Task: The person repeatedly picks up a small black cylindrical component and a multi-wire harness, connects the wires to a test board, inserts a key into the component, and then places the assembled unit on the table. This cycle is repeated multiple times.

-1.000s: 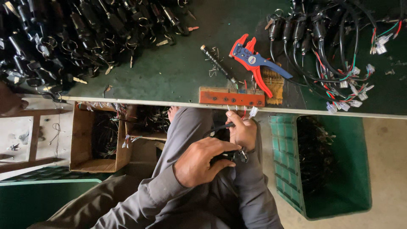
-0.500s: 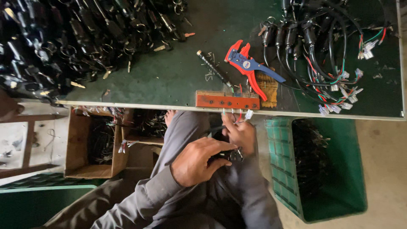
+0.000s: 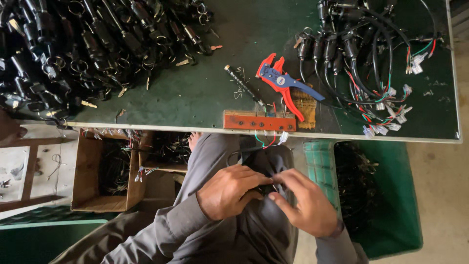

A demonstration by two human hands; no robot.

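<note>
Head view, looking straight down past the edge of a dark green workbench to the person's lap. At far left on the bench lies a big heap of black cable-and-key lock assemblies, with brass-coloured keys sticking out here and there. Below that, under the bench edge, an open brown cardboard box holds dark wire bundles. Near the middle of the bench a slim black screwdriver lies slantwise, and just beside it a red-and-blue wire-stripping plier. A long red-brown wooden block sits along the bench edge, with thin red, green and white wires hanging off it.

In the lap, over grey trousers, the left hand is curled closed around a small black part, most of which is hidden by the fingers. The right hand meets it from the other side, thumb and forefinger pinched together at that same part; whether they grip the part itself or a wire on it I cannot tell.

Further right, a cluster of black lock units with red, green and white leads rests on the bench, and a green plastic crate of black pieces stands on the floor.
</note>
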